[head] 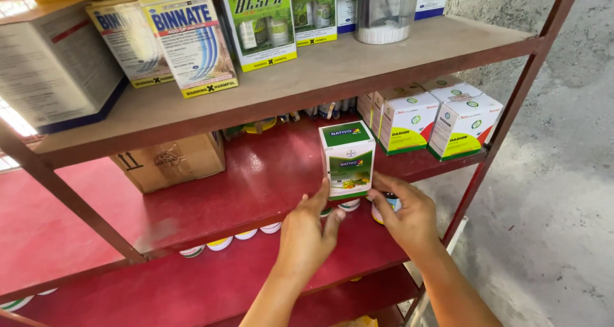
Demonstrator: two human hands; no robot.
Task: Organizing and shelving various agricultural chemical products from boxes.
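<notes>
Left hand (307, 231) raised from below, fingers half curled, fingertips pressed against the lower left edge of a small green and white box (347, 159). Right hand (409, 218) at the box's lower right corner, fingers bent and touching its bottom edge, thumb out of sight behind. Box held upright between both hands, just at the front lip of the red shelf (256, 186), its base at or barely above the board; whether resting or lifted cannot be told. Under the right fingers, part of a small jar (391, 204) peeking out, blue and white, too hidden to tell more.

Behind and to the right on the same red shelf, a cluster of white boxes with green and yellow markings (441, 119), standing close together near the metal upright. Far left on that shelf, a plain brown cardboard carton (169, 164) pushed to the back. Below the shelf's front edge, a row of round lids (233, 239) showing white, yellow and green rims.

Above, a bare wooden shelf (358, 62) carrying tall cartons: yellow and white boxes (185, 42) on the left, green and yellow boxes (262, 23) in the middle, a clear plastic container (387, 10) further right. Rough grey concrete wall and floor (556, 193) beyond the rack.
</notes>
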